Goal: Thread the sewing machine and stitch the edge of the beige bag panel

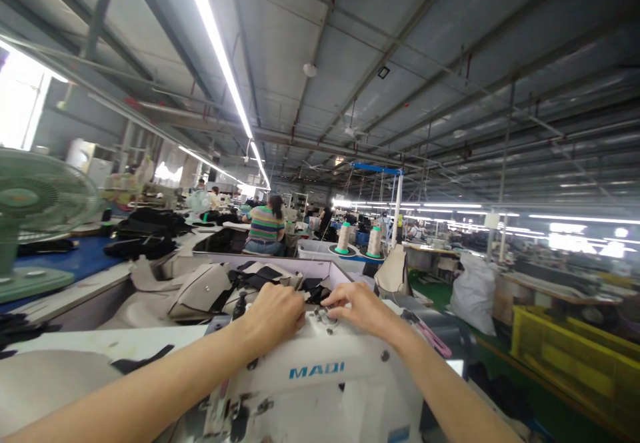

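A white sewing machine (pixel 360 389) with blue lettering stands directly in front of me. My left hand (pixel 277 313) is at the back of its top, fingers curled and bent down, and what they hold, if anything, is hidden. Facing it, my right hand (pixel 357 304) is bent over the top, thumb and fingertips drawn together beside a small metal fitting (pixel 327 323). Anything between those fingertips is too small to make out. Behind the machine, two thread cones (pixel 343 237) with green bases stand on a stand.
Beige and black cut pieces (pixel 200 289) fill a bin beyond the machine at left. A green fan (pixel 30 196) stands on a blue surface at far left. A person in a striped top (pixel 267 226) sits ahead. At right are a white sack (pixel 475 293) and a yellow crate (pixel 565 356).
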{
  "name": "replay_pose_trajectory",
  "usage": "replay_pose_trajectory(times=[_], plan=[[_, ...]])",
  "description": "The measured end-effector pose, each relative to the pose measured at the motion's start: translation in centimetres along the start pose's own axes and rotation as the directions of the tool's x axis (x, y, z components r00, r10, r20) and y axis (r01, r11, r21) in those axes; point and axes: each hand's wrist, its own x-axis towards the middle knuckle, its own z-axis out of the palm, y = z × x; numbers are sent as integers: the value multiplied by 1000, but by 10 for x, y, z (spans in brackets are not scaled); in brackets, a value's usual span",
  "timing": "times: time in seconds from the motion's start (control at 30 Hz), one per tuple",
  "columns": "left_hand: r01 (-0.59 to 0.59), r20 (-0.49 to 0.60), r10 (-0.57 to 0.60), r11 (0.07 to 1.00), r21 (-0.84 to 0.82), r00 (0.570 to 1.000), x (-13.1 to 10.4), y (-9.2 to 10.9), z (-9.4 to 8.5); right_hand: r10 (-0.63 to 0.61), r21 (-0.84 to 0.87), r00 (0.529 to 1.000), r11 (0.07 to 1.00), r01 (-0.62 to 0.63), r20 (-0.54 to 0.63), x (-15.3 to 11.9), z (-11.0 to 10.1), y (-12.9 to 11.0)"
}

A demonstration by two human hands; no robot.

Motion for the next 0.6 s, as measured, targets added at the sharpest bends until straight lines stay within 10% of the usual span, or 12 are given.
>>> replay_pose_trajectory(times=[0.37,0.6], plan=[[-50,-79,51,999,12,996,-1,-6,2,-96,-83,992,993,90,-83,-27,26,-17],[-256,-79,252,966,-45,964,0,-5,-4,203,-339,979,920,-195,-13,-44,-24,19]])
